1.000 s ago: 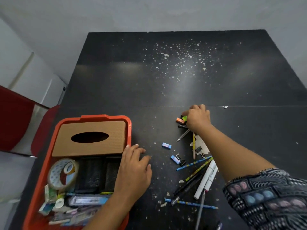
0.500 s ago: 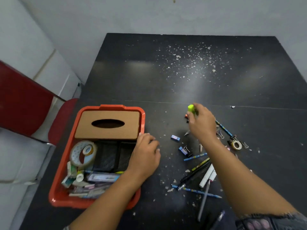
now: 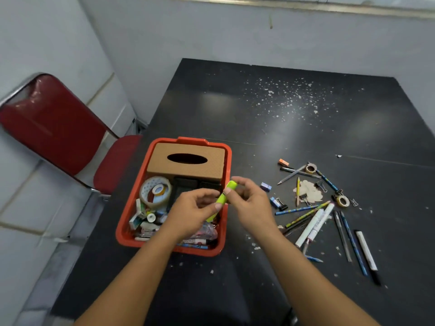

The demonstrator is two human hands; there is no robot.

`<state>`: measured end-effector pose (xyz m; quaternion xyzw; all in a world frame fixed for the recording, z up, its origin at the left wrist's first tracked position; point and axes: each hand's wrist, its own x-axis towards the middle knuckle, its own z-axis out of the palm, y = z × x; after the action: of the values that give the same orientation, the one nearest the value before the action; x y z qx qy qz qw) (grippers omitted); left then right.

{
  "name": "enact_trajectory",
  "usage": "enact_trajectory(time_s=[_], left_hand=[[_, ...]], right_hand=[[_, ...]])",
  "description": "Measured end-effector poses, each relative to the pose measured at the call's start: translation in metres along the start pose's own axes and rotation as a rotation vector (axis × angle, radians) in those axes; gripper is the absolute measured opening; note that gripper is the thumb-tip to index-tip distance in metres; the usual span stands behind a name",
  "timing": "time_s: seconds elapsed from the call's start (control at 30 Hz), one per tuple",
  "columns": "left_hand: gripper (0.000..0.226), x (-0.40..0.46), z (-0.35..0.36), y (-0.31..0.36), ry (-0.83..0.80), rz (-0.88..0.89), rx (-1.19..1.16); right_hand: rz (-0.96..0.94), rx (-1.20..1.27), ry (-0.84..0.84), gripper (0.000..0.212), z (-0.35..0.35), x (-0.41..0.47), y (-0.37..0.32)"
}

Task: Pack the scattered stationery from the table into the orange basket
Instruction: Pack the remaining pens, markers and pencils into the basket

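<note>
Black table w/ white specks, left hand & right hand both pinching green highlighter over orange basket, pens & pencils scattered to the right, brown tissue box at basket's far end, red chair by wall

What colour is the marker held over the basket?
Bright yellow-green highlighter, clearest in the head view.
</note>
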<state>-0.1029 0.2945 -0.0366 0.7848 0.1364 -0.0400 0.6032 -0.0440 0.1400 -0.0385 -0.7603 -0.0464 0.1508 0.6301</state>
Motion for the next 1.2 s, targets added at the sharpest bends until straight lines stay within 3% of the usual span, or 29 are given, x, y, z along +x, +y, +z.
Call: enact_trajectory(time_s=[0.13,0.27,0.37,0.53,0.8,1.07,1.2], left_hand=[[0.029,-0.016,-0.036,-0.009,0.004,-0.035,0.124],[0.033,-0.028,-0.073,-0.036,0.237,-0.130,0.539],[0.029,-0.043,-0.086,-0.053,0.367,-0.146,0.700],[0.029,-0.052,-0.093,-0.068,0.305,-0.089,0.962],[0.027,-0.051,-0.109,-0.073,0.066,-0.164,0.926],[0.035,-0.051,-0.098,-0.072,0.075,-0.136,0.957],[0.029,-0.051,-0.080,-0.069,0.169,0.026,0.828]], right_hand=[[0.017,0.010,-0.045,0.030,0.019,-0.008,0.001],[0.058,-0.077,0.007,0.031,0.028,-0.016,0.018],[0.094,-0.139,0.017,0.031,0.033,-0.023,0.032],[0.103,-0.213,0.011,0.035,0.041,-0.032,0.036],[0.101,-0.254,0.009,0.039,0.041,-0.033,0.037],[0.089,-0.270,0.019,0.037,0.040,-0.037,0.036],[0.033,-0.192,0.093,0.027,0.034,-0.047,0.037]])
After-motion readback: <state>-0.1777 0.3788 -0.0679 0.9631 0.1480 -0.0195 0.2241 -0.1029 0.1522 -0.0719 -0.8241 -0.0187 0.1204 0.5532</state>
